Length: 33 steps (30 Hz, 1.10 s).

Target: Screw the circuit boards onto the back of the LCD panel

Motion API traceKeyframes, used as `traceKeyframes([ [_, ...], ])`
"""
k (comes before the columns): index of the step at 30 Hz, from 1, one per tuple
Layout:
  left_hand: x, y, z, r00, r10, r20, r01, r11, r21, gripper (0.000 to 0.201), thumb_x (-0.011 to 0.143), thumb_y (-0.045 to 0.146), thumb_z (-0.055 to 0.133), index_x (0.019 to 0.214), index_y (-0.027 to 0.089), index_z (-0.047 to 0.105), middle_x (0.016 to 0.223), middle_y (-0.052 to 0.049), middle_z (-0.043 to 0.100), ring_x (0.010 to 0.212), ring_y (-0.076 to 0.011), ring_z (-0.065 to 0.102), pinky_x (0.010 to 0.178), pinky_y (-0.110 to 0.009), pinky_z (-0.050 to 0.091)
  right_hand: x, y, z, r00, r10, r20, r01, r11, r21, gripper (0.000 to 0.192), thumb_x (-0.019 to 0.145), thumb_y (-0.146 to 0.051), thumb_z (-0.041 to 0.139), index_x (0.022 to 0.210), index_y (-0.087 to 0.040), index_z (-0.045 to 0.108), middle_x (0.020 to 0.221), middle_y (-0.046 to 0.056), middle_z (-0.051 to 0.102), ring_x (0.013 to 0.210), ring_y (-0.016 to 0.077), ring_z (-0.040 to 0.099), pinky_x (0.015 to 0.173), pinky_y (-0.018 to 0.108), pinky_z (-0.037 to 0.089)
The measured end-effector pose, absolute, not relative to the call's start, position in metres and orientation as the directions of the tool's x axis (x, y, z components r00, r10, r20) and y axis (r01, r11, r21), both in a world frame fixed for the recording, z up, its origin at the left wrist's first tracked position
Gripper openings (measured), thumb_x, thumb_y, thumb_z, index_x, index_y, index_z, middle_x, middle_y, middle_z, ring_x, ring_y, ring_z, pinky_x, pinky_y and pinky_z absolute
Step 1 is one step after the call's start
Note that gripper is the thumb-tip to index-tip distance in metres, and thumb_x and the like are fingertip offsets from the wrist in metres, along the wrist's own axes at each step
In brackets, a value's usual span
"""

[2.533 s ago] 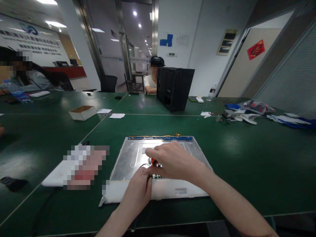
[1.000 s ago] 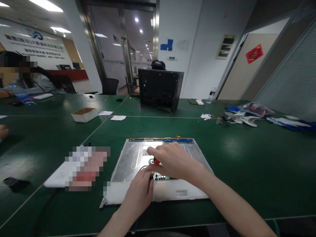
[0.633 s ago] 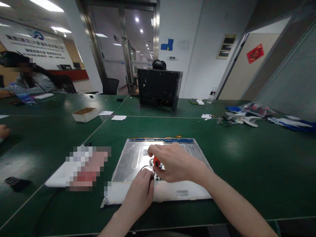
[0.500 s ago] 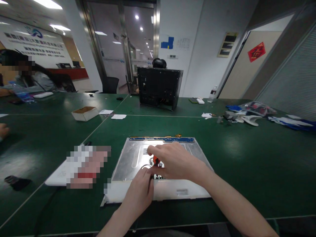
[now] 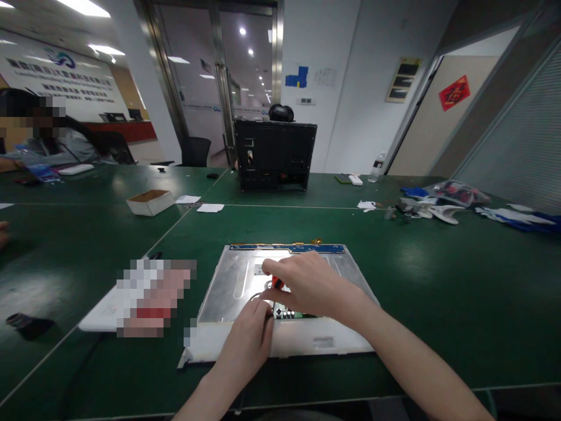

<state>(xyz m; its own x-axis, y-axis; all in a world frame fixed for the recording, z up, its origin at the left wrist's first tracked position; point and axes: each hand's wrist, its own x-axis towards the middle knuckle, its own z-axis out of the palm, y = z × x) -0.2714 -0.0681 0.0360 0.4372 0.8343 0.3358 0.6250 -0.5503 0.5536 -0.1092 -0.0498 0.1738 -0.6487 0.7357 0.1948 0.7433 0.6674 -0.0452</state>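
Observation:
A flat metal-backed display panel (image 5: 225, 289) lies on the green table, with a blue circuit strip (image 5: 307, 248) along its far edge and a white near edge. My right hand (image 5: 309, 283) is closed around a screwdriver with a red and black handle (image 5: 277, 282), which points down at the panel's middle. Under it shows a small green circuit board (image 5: 287, 314) with round silver parts. My left hand (image 5: 249, 330) rests on the near part of the panel, its fingers drawn together close to the screwdriver's lower end. What those fingertips pinch is hidden.
Left of the panel lies a white object (image 5: 100, 313), partly blurred out. Farther off are an open white box (image 5: 151, 203), paper slips (image 5: 210, 207) and a black monitor-like casing (image 5: 276, 155) with a person behind it. Plastic bags and parts (image 5: 451, 193) lie far right. Another person sits at left.
My right fingers have lifted slightly, so more of the green circuit board shows. My left hand has hardly moved. The black casing across the table has turned and shifted a little left.

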Motion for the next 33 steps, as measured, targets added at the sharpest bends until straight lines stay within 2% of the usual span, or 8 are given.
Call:
traceKeyframes([
  [2, -0.2714, -0.068, 0.0357, 0.438, 0.837, 0.328, 0.635, -0.546, 0.547, 0.012, 0.084, 0.014, 0.04, 0.083, 0.018, 0.051, 0.086, -0.007, 0.055, 0.081, -0.0231, 0.053, 0.07, -0.037, 0.045, -0.1099, -0.0494, 0.1736, -0.643, 0.742, 0.19, 0.751, 0.659, -0.03, 0.024, 0.088, -0.043, 0.049, 0.096, -0.02, 0.053, 0.075, 0.002, 0.066, 0.064, 0.015, 0.057, 0.051, 0.026, 0.019],
  [5, -0.2717, -0.0677, 0.0337, 0.442, 0.834, 0.331, 0.635, -0.552, 0.541, 0.014, 0.085, 0.014, 0.039, 0.089, 0.017, 0.052, 0.09, -0.009, 0.055, 0.085, -0.0237, 0.053, 0.073, -0.038, 0.046, -0.1113, -0.0502, 0.1738, -0.653, 0.728, 0.21, 0.741, 0.671, -0.021, 0.016, 0.088, -0.031, 0.047, 0.098, -0.019, 0.052, 0.077, 0.002, 0.066, 0.064, 0.0147, 0.057, 0.05, 0.027, 0.019],
  [8, -0.2726, -0.0671, 0.03, 0.451, 0.825, 0.342, 0.638, -0.565, 0.523, 0.017, 0.086, 0.014, 0.038, 0.095, 0.017, 0.052, 0.096, -0.011, 0.056, 0.093, -0.0254, 0.053, 0.077, -0.04, 0.046, -0.1121, -0.0517, 0.1749, -0.661, 0.719, 0.217, 0.731, 0.682, -0.033, 0.019, 0.084, -0.023, 0.046, 0.102, -0.018, 0.051, 0.084, 0.003, 0.066, 0.065, 0.0143, 0.056, 0.049, 0.027, 0.02],
  [14, -0.2728, -0.0659, 0.0273, 0.458, 0.822, 0.339, 0.654, -0.57, 0.498, 0.02, 0.086, 0.013, 0.039, 0.099, 0.017, 0.053, 0.097, -0.01, 0.057, 0.093, -0.026, 0.054, 0.077, -0.041, 0.047, -0.111, -0.0511, 0.1759, -0.682, 0.707, 0.188, 0.711, 0.701, -0.059, 0.022, 0.086, -0.035, 0.049, 0.102, -0.019, 0.051, 0.082, 0.003, 0.066, 0.066, 0.0156, 0.057, 0.049, 0.027, 0.02],
  [18, -0.2724, -0.0657, 0.028, 0.452, 0.824, 0.341, 0.659, -0.566, 0.495, 0.02, 0.086, 0.012, 0.039, 0.099, 0.017, 0.053, 0.099, -0.011, 0.057, 0.095, -0.0266, 0.054, 0.078, -0.042, 0.048, -0.1112, -0.0516, 0.175, -0.679, 0.7, 0.219, 0.711, 0.702, -0.041, 0.017, 0.085, -0.025, 0.046, 0.101, -0.019, 0.05, 0.081, 0.002, 0.066, 0.063, 0.0142, 0.056, 0.048, 0.027, 0.018],
  [22, -0.2722, -0.0667, 0.0294, 0.454, 0.822, 0.343, 0.656, -0.57, 0.496, 0.018, 0.085, 0.012, 0.039, 0.095, 0.017, 0.053, 0.098, -0.012, 0.057, 0.095, -0.027, 0.055, 0.077, -0.042, 0.048, -0.1122, -0.0532, 0.1752, -0.69, 0.692, 0.212, 0.7, 0.713, -0.046, 0.024, 0.081, -0.022, 0.048, 0.105, -0.019, 0.048, 0.085, 0.002, 0.065, 0.061, 0.0129, 0.054, 0.047, 0.026, 0.017],
  [27, -0.271, -0.0682, 0.0338, 0.452, 0.826, 0.336, 0.651, -0.563, 0.509, 0.019, 0.085, 0.012, 0.037, 0.094, 0.017, 0.053, 0.093, -0.01, 0.057, 0.089, -0.0251, 0.055, 0.075, -0.041, 0.048, -0.1117, -0.0521, 0.1763, -0.673, 0.716, 0.188, 0.726, 0.687, -0.02, 0.02, 0.087, -0.036, 0.048, 0.098, -0.02, 0.05, 0.076, 0.002, 0.065, 0.063, 0.0148, 0.055, 0.049, 0.027, 0.017],
  [33, -0.2719, -0.068, 0.0318, 0.452, 0.815, 0.363, 0.651, -0.58, 0.49, 0.024, 0.085, 0.011, 0.037, 0.102, 0.015, 0.053, 0.097, -0.013, 0.058, 0.094, -0.0271, 0.055, 0.076, -0.042, 0.049, -0.112, -0.0541, 0.177, -0.697, 0.695, 0.178, 0.699, 0.713, -0.045, 0.02, 0.084, -0.024, 0.045, 0.102, -0.018, 0.049, 0.083, 0.003, 0.065, 0.061, 0.0126, 0.053, 0.049, 0.027, 0.018],
])
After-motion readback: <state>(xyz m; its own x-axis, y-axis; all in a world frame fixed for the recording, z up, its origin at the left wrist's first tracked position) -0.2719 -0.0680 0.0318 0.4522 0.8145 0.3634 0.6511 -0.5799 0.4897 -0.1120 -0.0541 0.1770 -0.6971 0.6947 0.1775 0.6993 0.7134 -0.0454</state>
